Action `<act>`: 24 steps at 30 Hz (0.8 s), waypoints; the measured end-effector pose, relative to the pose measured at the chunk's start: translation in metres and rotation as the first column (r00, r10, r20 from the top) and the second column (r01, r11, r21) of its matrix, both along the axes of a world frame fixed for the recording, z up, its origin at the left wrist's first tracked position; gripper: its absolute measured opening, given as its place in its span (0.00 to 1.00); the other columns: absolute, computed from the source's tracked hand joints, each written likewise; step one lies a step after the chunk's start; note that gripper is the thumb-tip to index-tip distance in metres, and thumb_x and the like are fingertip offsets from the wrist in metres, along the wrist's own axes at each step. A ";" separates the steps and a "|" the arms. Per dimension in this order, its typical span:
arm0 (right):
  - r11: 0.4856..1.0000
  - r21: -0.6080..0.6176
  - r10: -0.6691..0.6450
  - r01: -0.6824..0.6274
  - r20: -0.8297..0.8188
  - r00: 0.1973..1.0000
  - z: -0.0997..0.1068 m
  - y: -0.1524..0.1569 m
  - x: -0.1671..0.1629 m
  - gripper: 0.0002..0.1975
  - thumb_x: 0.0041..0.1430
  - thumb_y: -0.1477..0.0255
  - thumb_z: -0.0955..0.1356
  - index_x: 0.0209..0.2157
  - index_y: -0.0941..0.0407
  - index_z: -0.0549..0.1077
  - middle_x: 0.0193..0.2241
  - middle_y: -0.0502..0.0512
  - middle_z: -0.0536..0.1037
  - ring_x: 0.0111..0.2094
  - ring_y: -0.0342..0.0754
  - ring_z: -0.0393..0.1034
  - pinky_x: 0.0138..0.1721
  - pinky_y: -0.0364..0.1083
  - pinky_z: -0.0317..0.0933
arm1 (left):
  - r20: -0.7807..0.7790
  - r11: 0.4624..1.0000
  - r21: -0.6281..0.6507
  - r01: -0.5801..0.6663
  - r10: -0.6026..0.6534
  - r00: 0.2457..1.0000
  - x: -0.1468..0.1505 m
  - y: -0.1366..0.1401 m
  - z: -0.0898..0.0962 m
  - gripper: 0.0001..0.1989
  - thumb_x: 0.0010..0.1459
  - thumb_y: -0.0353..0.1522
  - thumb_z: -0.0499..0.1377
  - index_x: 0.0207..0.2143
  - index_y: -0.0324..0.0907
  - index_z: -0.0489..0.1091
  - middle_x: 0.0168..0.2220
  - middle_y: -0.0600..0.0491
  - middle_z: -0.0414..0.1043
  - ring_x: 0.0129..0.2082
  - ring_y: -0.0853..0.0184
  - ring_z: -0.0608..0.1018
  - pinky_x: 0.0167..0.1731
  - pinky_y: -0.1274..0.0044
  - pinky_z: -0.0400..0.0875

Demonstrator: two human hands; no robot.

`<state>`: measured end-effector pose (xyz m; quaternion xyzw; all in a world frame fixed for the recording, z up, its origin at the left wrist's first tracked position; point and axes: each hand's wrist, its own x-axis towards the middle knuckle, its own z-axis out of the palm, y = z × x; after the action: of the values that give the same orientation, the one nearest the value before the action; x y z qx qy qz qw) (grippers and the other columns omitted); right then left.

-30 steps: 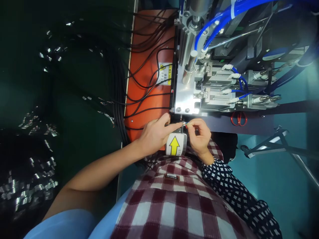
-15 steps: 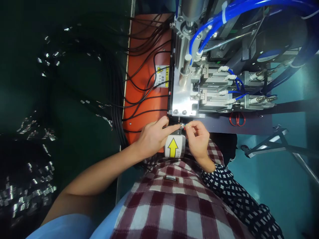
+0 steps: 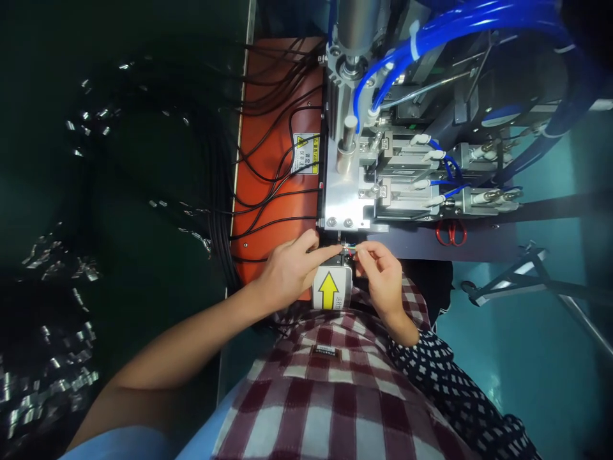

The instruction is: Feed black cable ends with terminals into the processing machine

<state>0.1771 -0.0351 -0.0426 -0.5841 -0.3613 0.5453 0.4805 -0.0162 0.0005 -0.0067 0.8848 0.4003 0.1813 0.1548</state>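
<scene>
My left hand (image 3: 287, 271) reaches in from the left with its index finger stretched out and the other visible fingers bent. That fingertip touches or nearly touches a small metal spot at the machine's front edge, where thin coloured wires (image 3: 352, 248) end. From the right, my right hand (image 3: 383, 276) pinches these wires between thumb and index finger. A black cable (image 3: 251, 260) runs toward my left hand and passes out of sight behind it. Just below the fingertips sits a white plate with a yellow arrow (image 3: 329, 291).
Above my hands stands a metal machine block (image 3: 342, 204) with cylinders and blue air hoses (image 3: 445, 35). Black cables cross an orange panel (image 3: 272, 211) on the left. Bundled cables with shiny ends (image 3: 52, 358) lie further left. Red-handled scissors (image 3: 451, 232) rest at right.
The view has shifted slightly. My right fingers have drawn a little back from the left fingertip, so more of the coloured wires shows between them. The left hand keeps its pose.
</scene>
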 end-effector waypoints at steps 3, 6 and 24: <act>1.000 0.023 0.004 -0.005 0.067 0.998 0.001 0.002 0.000 0.06 0.57 0.67 0.69 0.33 0.56 0.74 0.23 0.48 0.71 0.21 0.41 0.61 0.23 0.43 0.57 | 0.010 1.000 0.008 0.000 0.000 1.000 0.001 0.000 0.000 0.17 0.65 0.27 0.50 0.50 0.41 0.74 0.31 0.52 0.63 0.28 0.70 0.72 0.27 0.80 0.73; 0.999 0.039 0.005 -0.009 0.112 0.994 0.003 0.006 -0.002 0.06 0.56 0.68 0.70 0.31 0.56 0.73 0.22 0.47 0.70 0.20 0.40 0.59 0.22 0.42 0.56 | 0.018 1.000 0.010 0.005 -0.005 1.000 0.001 0.000 0.001 0.18 0.64 0.26 0.50 0.50 0.41 0.74 0.31 0.52 0.62 0.28 0.71 0.72 0.27 0.80 0.72; 0.992 0.126 0.010 -0.029 0.151 0.988 -0.004 0.005 -0.006 0.05 0.61 0.69 0.68 0.32 0.55 0.71 0.22 0.46 0.67 0.20 0.40 0.57 0.21 0.42 0.54 | 0.001 1.000 0.016 0.000 0.000 1.000 0.001 0.000 0.003 0.18 0.64 0.25 0.50 0.50 0.41 0.74 0.31 0.52 0.62 0.28 0.70 0.71 0.26 0.81 0.71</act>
<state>0.1710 -0.0300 -0.0465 -0.5879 -0.4364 0.4802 0.4830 -0.0148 0.0007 -0.0039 0.8859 0.3988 0.1852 0.1478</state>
